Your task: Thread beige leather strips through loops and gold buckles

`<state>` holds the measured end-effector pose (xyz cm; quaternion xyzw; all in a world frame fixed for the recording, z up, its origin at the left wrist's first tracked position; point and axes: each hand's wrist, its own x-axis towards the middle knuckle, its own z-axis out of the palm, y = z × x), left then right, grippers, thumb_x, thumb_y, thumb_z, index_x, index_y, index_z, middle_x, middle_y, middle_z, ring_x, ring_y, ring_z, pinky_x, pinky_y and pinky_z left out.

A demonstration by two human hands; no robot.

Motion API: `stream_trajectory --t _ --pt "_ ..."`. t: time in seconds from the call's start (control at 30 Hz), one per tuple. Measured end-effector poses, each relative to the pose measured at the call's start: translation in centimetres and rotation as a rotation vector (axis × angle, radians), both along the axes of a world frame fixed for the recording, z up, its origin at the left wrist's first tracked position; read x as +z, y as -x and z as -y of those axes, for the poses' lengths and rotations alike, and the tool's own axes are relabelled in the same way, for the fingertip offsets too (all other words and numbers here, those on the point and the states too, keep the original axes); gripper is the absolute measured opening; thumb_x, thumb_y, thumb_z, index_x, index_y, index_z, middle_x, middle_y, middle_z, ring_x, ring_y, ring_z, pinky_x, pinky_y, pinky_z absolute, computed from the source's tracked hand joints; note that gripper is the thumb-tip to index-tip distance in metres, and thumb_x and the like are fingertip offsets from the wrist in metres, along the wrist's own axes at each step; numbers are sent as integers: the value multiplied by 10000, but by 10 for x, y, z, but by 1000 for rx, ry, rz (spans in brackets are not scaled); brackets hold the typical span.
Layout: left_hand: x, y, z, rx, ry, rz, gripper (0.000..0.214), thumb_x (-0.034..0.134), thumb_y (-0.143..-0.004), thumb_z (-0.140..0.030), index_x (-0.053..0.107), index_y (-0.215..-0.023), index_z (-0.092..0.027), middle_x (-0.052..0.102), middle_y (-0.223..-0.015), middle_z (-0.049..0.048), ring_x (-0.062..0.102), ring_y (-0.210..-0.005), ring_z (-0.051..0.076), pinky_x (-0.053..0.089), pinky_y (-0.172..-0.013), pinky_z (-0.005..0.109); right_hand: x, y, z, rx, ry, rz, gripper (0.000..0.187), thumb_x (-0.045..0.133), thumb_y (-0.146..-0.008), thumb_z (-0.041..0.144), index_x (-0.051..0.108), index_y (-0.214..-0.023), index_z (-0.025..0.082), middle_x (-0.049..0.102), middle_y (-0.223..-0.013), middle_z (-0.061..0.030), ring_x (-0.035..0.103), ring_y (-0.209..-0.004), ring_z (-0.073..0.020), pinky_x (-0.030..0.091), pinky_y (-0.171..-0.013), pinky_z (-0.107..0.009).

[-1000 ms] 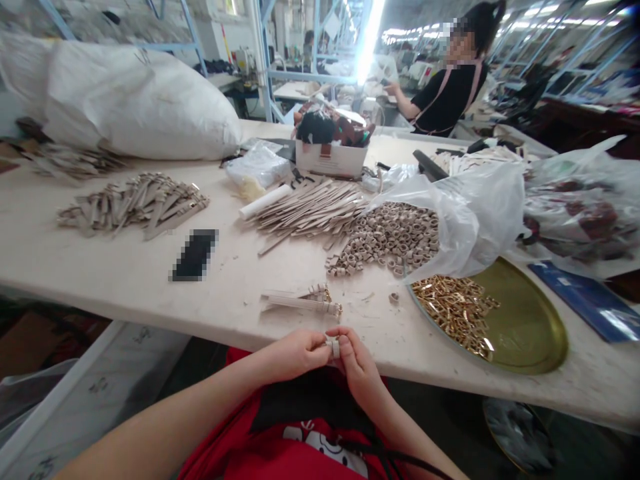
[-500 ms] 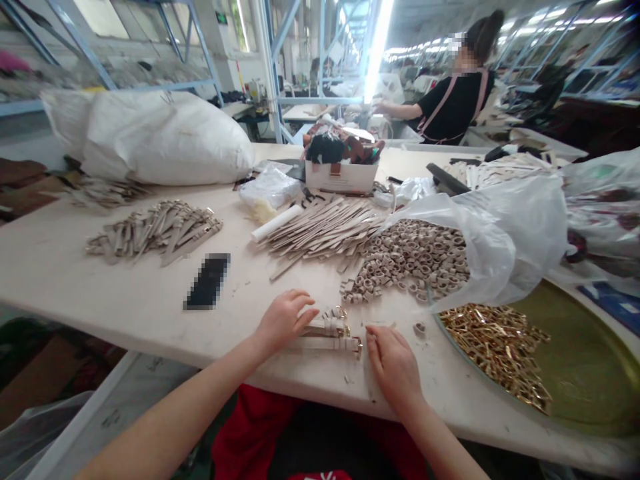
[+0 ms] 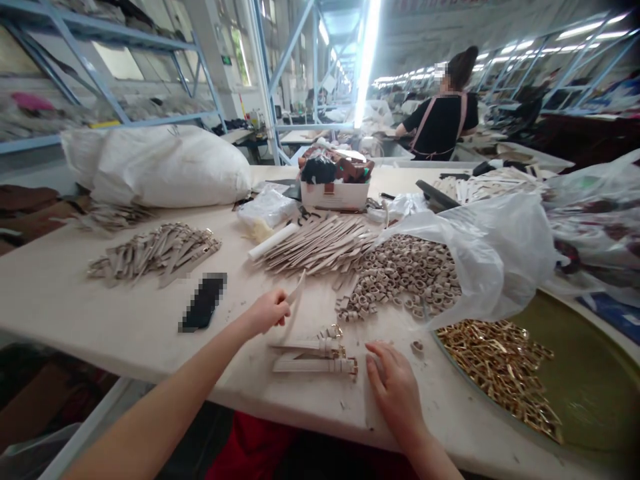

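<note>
Clock centred on the strip, 12 toward the far side of the table (image 3: 100,313).

Beige strip (image 3: 297,292): raised off the tabletop, tilted, free tip up. Left hand (image 3: 270,312) grips its lower end, thumb and fingers clamped together on it. Right hand (image 3: 395,380) lies on the table at 4 o'clock, fingers close together and slightly curled; palm hidden, so I can't make out whether anything is under it.

Handling (judgement): pinch near the end, lightly, since the strip looks thin and likely to crease. Carry it high enough to clear the buckled straps (image 3: 310,365) at 5 o'clock; settle which face is up before bringing in the second hand.

Counts:
- strip in hand: 1
- buckled straps near the hands: 3 by their buckles, overlap noted
- stray loop (image 3: 417,347), 4 o'clock: 1
- loose strips (image 3: 310,247), 1 o'clock: dozens, uncountable
- heaped loops (image 3: 405,267), 3 o'clock: uncountable
- gold-coloured buckles (image 3: 500,367), 4 o'clock: uncountable, in 1 round tray (image 3: 590,387)
- piled straps (image 3: 155,253), 10 o'clock: uncountable
- dark phone-like slab (image 3: 207,300), 9 o'clock: 1, blurred
- filled white box (image 3: 340,197), 1 o'clock: 1
- co-worker (image 3: 443,123), farther out at 1 o'clock: 1
</note>
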<state>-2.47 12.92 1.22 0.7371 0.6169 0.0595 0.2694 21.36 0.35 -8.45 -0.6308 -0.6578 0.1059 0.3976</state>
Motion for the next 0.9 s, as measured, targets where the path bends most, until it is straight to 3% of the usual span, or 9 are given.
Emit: stream_trajectory --t 0.07,0.17,0.23,0.3,0.4,0.57,0.7,0.77,0.9 --pt "11 0 36 -47 123 134 269 328 -727 -118 492 -937 -151 632 -745 4 564 -514 95 439 -506 199 6 2 3 13 31 -124 222 433 -842 301 581 -961 188 618 -951 -93 543 -914 -231 416 -826 -414" --pt "18 -5 88 -94 493 531 291 350 -690 -120 479 -948 -162 592 -749 -20 494 -470 69 392 -470 181 21 5 9 74 130 -458 305 368 -868 368 526 -1048 179 589 -773 -50 541 -714 -181 444 -671 -331" --pt "16 -10 114 -118 622 578 287 358 -683 -123 500 -926 -176 570 -717 -35 471 -470 70 363 -458 178 32 8 15 120 204 -730 345 332 -873 422 493 -1050 174 480 -592 23 451 -522 -131 395 -515 -261" --pt "10 -19 133 -150 665 563 201 381 -713 -154 529 -847 -170 549 -677 -35 462 -492 76 352 -475 183 43 12 22 141 275 -914 296 404 -839 460 504 -891 186 370 -516 67 347 -440 -95 307 -433 -220" --pt "2 -37 149 -126 769 654 201 423 -786 -298 549 -807 -141 501 -628 -36 425 -475 63 319 -469 183 52 19 35 203 384 -969 284 503 -783 471 462 -719 197 350 -499 79 315 -435 -76 276 -430 -206" --pt "-4 -65 159 86 1037 964 328 492 -777 -387 540 -966 -123 464 -614 -48 357 -399 35 255 -398 174 49 -7 46 238 416 -661 291 441 -813 463 509 -753 186 466 -585 34 441 -537 -110 370 -520 -232" --pt "-2 -68 158 240 1136 1118 260 495 -748 -214 538 -984 -111 474 -649 -30 384 -437 35 271 -410 166 40 -86 32 -166 230 -37 267 436 -830 390 563 -863 158 568 -756 -50 516 -682 -172 401 -642 -297" --pt "-2 -67 157 282 1174 1154 269 488 -735 -175 535 -992 -109 479 -659 -24 399 -454 38 268 -414 162 36 -125 22 -330 234 294 254 457 -820 324 582 -923 128 581 -899 -119 535 -769 -210 398 -697 -330" --pt "-5 -67 156 306 1239 1196 279 492 -730 -165 533 -1000 -111 479 -665 -24 400 -463 34 272 -424 155 33 -158 9 -341 353 670 302 430 -839 272 573 -1068 137 585 -947 -155 564 -797 -234 402 -666 -320"
